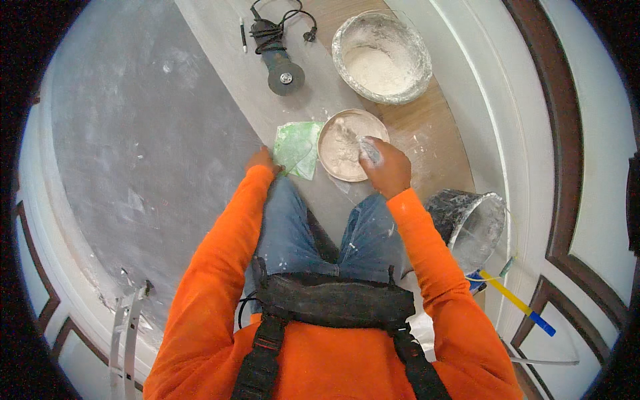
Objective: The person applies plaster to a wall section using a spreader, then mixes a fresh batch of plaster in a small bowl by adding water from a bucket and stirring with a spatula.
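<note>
A round shallow bowl of pale powder rests on the floor in front of my knees. Over its right side, my right hand is closed around a small whitish-grey object, dusted with powder and mostly covered by the fingers, so its kind is unclear. Just left of the bowl lies a flat green sheet smeared with white. My left hand is at its lower left corner, the fingers bent and seemingly pinching that edge; they are partly hidden.
Beyond the bowl stands a larger bucket of pale powder. An angle grinder with its cord wound round it lies near a thin black stick. At my right are a tipped, dirty bucket and a yellow-and-blue handle. A metal ladder is lower left.
</note>
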A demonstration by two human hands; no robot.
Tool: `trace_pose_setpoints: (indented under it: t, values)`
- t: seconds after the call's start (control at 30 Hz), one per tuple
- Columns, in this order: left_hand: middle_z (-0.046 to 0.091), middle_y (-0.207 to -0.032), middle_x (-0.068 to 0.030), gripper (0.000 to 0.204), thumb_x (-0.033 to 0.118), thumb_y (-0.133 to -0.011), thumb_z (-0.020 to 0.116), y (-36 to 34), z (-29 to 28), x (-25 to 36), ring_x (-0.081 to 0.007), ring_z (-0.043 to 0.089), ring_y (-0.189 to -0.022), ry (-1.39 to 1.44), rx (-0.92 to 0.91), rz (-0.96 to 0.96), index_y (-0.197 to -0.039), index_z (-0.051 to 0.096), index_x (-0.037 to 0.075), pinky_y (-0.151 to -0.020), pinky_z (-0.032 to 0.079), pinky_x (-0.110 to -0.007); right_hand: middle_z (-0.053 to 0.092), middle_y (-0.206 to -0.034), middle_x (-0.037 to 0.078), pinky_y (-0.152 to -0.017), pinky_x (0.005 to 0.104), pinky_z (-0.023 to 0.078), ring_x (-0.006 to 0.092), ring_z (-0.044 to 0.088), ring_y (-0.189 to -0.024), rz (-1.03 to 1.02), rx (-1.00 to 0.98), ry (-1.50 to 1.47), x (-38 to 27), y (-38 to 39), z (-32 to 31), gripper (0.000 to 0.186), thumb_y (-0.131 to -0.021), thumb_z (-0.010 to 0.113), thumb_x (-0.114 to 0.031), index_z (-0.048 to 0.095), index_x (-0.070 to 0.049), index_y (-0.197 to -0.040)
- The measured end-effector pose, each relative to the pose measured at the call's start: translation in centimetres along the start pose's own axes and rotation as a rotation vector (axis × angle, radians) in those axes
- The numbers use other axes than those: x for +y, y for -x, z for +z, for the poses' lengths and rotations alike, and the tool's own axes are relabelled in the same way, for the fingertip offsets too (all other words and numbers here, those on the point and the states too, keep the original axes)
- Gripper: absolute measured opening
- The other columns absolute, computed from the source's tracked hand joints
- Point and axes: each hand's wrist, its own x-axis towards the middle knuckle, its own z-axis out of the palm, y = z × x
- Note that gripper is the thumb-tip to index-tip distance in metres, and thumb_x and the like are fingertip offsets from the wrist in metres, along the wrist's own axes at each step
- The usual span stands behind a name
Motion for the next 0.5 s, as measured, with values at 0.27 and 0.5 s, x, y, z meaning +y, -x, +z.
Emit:
trace_pose_setpoints:
  t: [0.27,0.5]
  values:
    - [0.06,-0.111,-0.0229,0.058,0.022,-0.08,0.068,1.4,-3.1,-3.0,-0.0342,0.062,-0.097,0.26,-0.035,0.211,-0.128,0.042,0.003,-0.087,0.048,-0.042,0.065,-0.102,0.019,-0.082,0.0413,0.048,0.0346,0.062,-0.094,0.079,0.046,-0.21,2.7,3.5,-0.4,0.041,-0.08,0.063,-0.031,0.062,-0.009,-0.115]
    - [0.06,-0.108,-0.0169,0.037,0.009,-0.092,0.047,6.8,-1.9,2.3,-0.023,0.066,-0.072,1.083,-0.485,0.253,-0.129,0.041,0.005,-0.059,0.054,-0.032,0.065,-0.102,0.022,-0.083,0.0383,0.049,0.0347,0.065,-0.092,0.341,0.091,-0.402,6.1,5.8,1.8,0.038,-0.086,0.058,-0.027,0.061,-0.003,-0.115]
